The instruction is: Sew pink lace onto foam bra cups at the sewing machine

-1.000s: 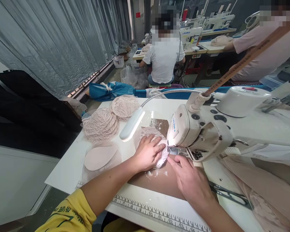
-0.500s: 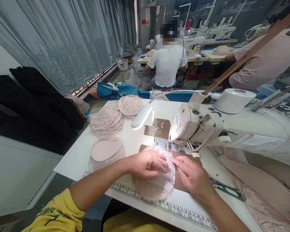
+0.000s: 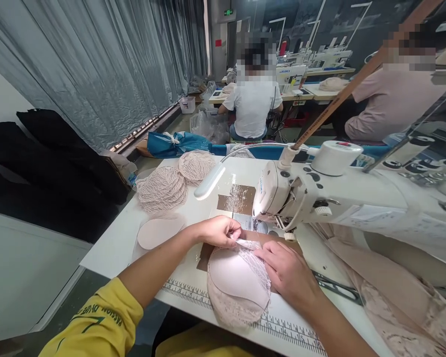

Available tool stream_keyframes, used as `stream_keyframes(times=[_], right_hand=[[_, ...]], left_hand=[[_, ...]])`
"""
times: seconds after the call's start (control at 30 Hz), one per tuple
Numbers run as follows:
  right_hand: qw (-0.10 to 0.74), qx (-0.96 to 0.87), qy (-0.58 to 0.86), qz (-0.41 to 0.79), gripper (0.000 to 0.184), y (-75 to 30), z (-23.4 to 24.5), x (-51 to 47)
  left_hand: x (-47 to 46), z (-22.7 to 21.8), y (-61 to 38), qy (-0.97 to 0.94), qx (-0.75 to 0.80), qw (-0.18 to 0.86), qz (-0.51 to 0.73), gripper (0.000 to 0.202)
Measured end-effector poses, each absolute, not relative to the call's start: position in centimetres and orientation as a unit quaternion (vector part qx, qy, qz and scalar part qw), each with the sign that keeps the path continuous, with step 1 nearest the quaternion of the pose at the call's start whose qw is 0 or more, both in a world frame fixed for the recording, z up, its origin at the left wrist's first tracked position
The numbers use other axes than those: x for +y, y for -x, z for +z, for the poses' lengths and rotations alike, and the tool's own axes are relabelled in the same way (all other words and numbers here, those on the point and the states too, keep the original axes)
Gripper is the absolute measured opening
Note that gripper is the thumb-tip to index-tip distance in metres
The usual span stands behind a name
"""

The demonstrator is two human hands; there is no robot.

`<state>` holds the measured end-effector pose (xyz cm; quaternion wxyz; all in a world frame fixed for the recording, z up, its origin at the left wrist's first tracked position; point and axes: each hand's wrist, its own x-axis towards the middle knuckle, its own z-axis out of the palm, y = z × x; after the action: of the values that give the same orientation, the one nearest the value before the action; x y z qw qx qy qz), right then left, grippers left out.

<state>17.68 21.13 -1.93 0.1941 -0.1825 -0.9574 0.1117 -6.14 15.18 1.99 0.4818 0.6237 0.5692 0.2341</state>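
Observation:
A pale pink padded cup with lace (image 3: pixel 238 282) lies at the front edge of the white table (image 3: pixel 115 240), in front of the sewing machine (image 3: pixel 319 193). My left hand (image 3: pixel 219 231) is closed, pinching the lace at the cup's top edge. On the cup's right side rests my right hand (image 3: pixel 284 270), fingers curled, gripping the lace there. The machine's needle area lies just behind both hands.
Stacks of lace pieces (image 3: pixel 162 187) and a flat pink pad (image 3: pixel 159 233) lie at the left. A gooseneck lamp (image 3: pixel 208 182) hangs over the table. Snips (image 3: pixel 334 287) lie at the right beside pink fabric (image 3: pixel 401 297). Two other people sit at machines behind.
Both hands pulled the cup out from under the needle toward the table's front edge and turned it, so its smooth padded side now faces up.

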Motion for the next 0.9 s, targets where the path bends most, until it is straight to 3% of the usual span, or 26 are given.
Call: stream_keyframes(times=[0.2,0.4,0.53,0.73,0.9], right_hand=[[0.197,-0.955,0.181,0.126,0.034,-17.7,-1.7,21.1],[0.191,-0.955,0.178,0.14,0.035,-17.7,-1.4,21.2],[0.195,-0.955,0.177,0.137,0.035,-17.7,-1.5,21.3],[0.203,-0.953,0.185,0.131,0.033,-17.8,-2.0,21.3],[0.204,-0.949,0.192,0.144,0.028,-18.2,-2.1,21.6]], left_hand=[[15.0,2.3,8.0,-0.579,0.5,0.601,0.232,0.034],[14.7,2.2,8.7,-0.57,0.514,0.578,0.278,0.039],[14.3,1.5,8.7,-0.545,0.586,0.505,0.324,0.036],[12.0,3.8,7.6,-0.525,0.706,0.295,0.374,0.007],[11.2,2.9,3.1,-0.741,0.616,0.174,0.202,0.025]])
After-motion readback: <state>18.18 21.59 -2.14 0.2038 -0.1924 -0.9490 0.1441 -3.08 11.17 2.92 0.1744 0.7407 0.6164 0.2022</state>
